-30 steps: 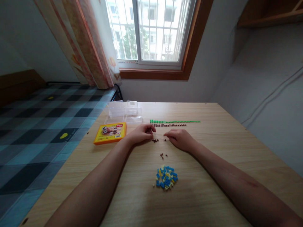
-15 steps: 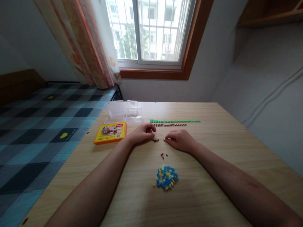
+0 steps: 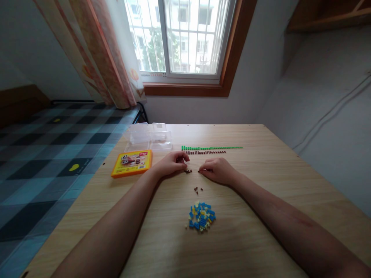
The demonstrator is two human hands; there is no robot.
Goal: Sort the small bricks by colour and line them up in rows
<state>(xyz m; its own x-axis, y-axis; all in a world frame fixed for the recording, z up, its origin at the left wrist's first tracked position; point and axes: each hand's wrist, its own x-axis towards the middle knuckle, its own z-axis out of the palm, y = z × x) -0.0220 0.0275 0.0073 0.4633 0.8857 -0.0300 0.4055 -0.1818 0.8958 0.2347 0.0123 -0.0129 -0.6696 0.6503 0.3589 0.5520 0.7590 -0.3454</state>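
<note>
My left hand (image 3: pixel 171 163) rests on the wooden table (image 3: pixel 261 181) with its fingers curled, fingertips beside a small cluster of brown bricks (image 3: pixel 188 171). My right hand (image 3: pixel 218 170) lies opposite it, thumb and forefinger pinched at the table surface near a tiny brown piece; what they hold is too small to name. A row of brown bricks (image 3: pixel 205 152) and a longer row of green bricks (image 3: pixel 211 148) lie just beyond the hands. A few loose brown bricks (image 3: pixel 198 189) lie nearer me. A pile of blue, yellow and white bricks (image 3: pixel 200 221) sits closest to me.
A yellow box (image 3: pixel 132 163) lies left of my left hand, with a clear plastic case (image 3: pixel 148 137) behind it. A bed with a checked cover (image 3: pixel 43 154) runs along the table's left edge. A window and curtain stand behind the table, a white wall at the right.
My right hand has slid slightly left toward the brown cluster and its fingertips have come together. The camera has shifted a little.
</note>
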